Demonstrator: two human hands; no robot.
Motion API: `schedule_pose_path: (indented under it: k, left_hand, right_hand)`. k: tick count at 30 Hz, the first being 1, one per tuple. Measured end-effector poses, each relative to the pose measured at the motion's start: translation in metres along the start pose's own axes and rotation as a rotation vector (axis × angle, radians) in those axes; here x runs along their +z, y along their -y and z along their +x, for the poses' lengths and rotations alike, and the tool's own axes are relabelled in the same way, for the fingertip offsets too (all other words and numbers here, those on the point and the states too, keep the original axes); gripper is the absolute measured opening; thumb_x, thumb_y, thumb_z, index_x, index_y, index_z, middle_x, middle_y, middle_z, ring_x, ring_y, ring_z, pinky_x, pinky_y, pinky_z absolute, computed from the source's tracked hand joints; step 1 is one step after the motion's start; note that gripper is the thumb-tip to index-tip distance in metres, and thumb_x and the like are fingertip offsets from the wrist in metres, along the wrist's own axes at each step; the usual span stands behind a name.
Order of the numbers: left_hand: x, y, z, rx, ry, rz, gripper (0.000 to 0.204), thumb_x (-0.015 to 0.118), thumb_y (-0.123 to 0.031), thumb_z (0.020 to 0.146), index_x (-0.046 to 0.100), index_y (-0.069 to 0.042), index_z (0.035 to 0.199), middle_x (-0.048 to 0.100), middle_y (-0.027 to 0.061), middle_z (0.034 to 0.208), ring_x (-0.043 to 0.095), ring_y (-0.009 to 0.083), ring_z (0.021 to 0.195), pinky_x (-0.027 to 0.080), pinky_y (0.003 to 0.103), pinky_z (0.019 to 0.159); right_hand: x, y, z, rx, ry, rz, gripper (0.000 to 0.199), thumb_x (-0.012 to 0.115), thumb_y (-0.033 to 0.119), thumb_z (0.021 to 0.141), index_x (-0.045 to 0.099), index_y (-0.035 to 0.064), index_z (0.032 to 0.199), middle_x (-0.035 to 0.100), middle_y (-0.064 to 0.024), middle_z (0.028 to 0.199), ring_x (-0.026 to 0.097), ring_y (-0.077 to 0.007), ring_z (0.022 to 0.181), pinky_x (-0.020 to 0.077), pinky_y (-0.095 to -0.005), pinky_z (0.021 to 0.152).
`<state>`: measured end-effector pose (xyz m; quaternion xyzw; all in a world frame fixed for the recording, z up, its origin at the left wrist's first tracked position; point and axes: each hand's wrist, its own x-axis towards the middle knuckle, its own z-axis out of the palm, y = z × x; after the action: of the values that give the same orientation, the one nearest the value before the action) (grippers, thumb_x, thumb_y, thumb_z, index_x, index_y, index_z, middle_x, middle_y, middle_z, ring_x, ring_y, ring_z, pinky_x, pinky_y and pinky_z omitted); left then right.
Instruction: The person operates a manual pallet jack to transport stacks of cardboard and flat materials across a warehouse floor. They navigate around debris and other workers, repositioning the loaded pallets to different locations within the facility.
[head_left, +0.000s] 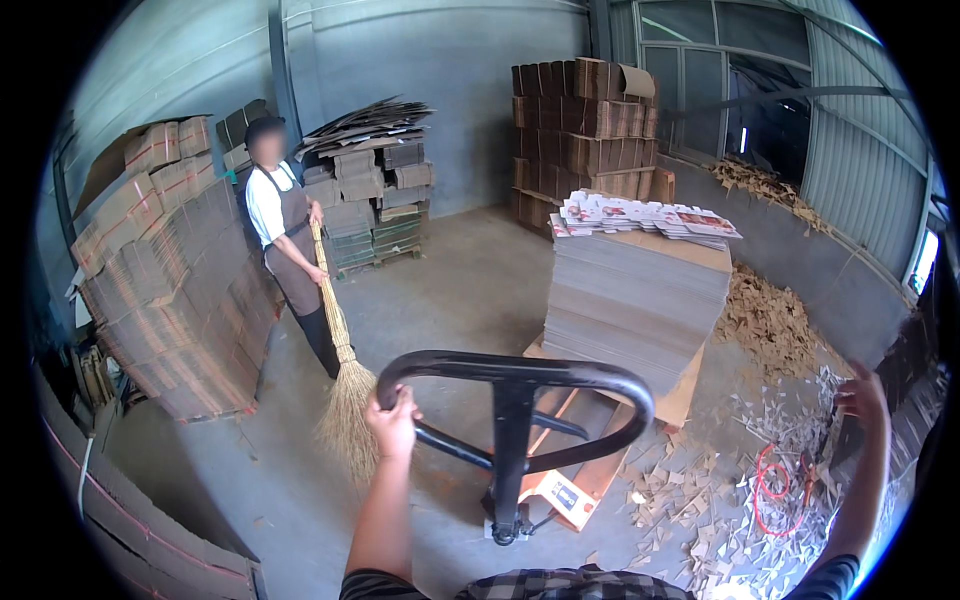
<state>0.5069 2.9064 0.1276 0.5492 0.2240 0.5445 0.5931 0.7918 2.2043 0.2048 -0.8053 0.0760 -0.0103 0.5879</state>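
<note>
A pale blue-grey wall (460, 110) spans the upper middle of the frame above a grey concrete floor (465, 250). The biggest load, a tall block of strapped brown cardboard bundles (180, 290), fills the left side. Right of centre stands a thick stack of grey sheets (630, 300), topped by white-and-red printed pieces (645, 217), on a wooden pallet (682, 395). Behind it, at upper right of centre, rise brown bundles (575, 135); a lower, greyer pile (370, 190) sits at upper left of centre. A co-worker (290, 235) in a dark apron, left of centre, holds a straw broom (345, 385) with both hands. The pallet jack (570, 497), orange with a black loop handle (513, 420), is at lower centre, its handle toward the viewer and its forks pointing at the pallet. Cardboard scraps (690, 490) litter the lower right, with a red cord (765, 490) among them. The wearer's left hand (395, 420), at lower left of centre, has its fingers wrapped around the left bend of the loop. The right hand (863, 393), near the right edge, is raised well apart from the handle, fingers loose and parted, grasping nothing visible.
</note>
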Motion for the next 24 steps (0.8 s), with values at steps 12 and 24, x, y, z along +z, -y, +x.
schedule_pose_path:
  k: [12,24]
  left_hand:
    - [-0.007,0.045,0.043,-0.109,0.146,0.052,0.023,0.062,-0.010,0.085,0.054,0.000,0.104,0.055,0.0049,0.083,0.051,0.0106,0.060,0.045,0.024,0.052]
    - [0.005,0.024,0.028,0.087,0.098,0.123,0.018,0.067,-0.011,0.082,0.061,0.004,0.086,0.058,0.0089,0.069,0.051,0.0168,0.056,0.043,0.030,0.050]
  right_hand:
    - [0.169,0.112,-0.083,-0.234,0.231,-0.843,0.070,0.063,0.012,0.078,0.032,0.0134,0.141,0.067,-0.0185,0.097,0.068,-0.0260,0.075,0.0556,-0.0373,0.067]
    - [-0.356,-0.038,-0.386,0.169,-1.422,-0.800,0.039,0.057,0.028,0.083,0.057,0.0046,0.114,0.063,-0.0147,0.098,0.063,-0.0260,0.084,0.0519,-0.0420,0.065]
